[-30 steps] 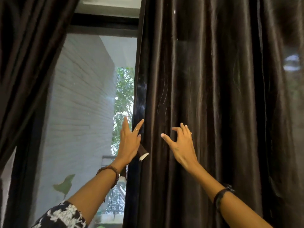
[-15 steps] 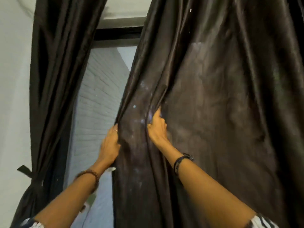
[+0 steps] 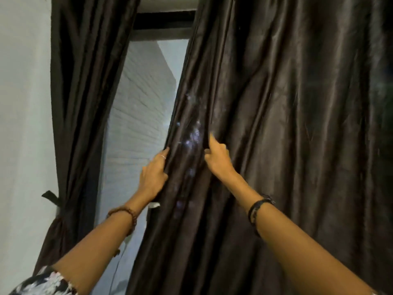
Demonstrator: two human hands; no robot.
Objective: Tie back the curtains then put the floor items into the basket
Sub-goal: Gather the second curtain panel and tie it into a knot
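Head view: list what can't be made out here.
- Left hand: fingertips hidden behind the right curtain edge.
- Right hand: fingertips buried in a fold.
- Left curtain: tie-back knot small and dark.
- Floor items and basket: below the bottom edge, out of view.
- White tag: mostly covered by the wrist.

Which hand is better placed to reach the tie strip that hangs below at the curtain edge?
Probably the left hand: it grips the right curtain at its window-side edge, just above the tie strip. The right hand grips folds farther in.
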